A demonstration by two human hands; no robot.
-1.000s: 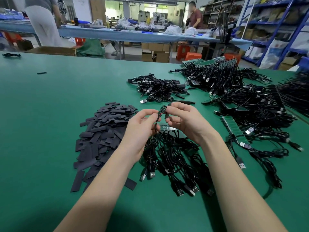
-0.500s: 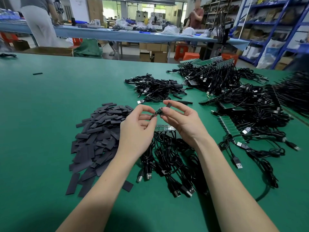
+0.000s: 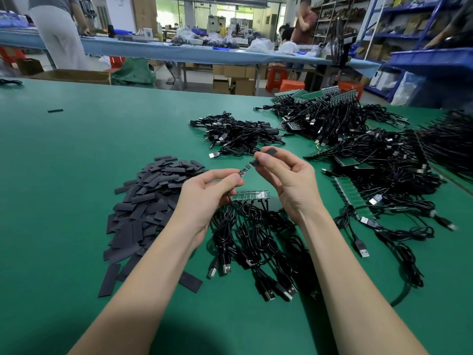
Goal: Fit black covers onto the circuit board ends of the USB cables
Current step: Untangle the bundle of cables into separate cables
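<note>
My left hand (image 3: pixel 204 196) pinches a USB cable just behind its small circuit board (image 3: pixel 245 169), which points up and to the right. My right hand (image 3: pixel 289 175) pinches a flat black cover (image 3: pixel 269 152) between thumb and fingers, with the cover's lower end at the board's tip. A pile of loose black covers (image 3: pixel 151 206) lies on the green table (image 3: pixel 64 162) to the left. Below my hands a bundle of black cables (image 3: pixel 256 239) is joined to a green strip of boards (image 3: pixel 252 195).
More cable heaps lie ahead (image 3: pixel 238 134) and across the right side (image 3: pixel 384 160), some with green board strips (image 3: pixel 350 193). A single black cover (image 3: pixel 55 110) lies far left. Beyond the table's far edge are a long blue bench (image 3: pixel 179 51), shelving and people.
Both hands rose a little above the cable bundle. The right hand turned the black cover and brought its end onto the tip of the board that my left hand holds.
</note>
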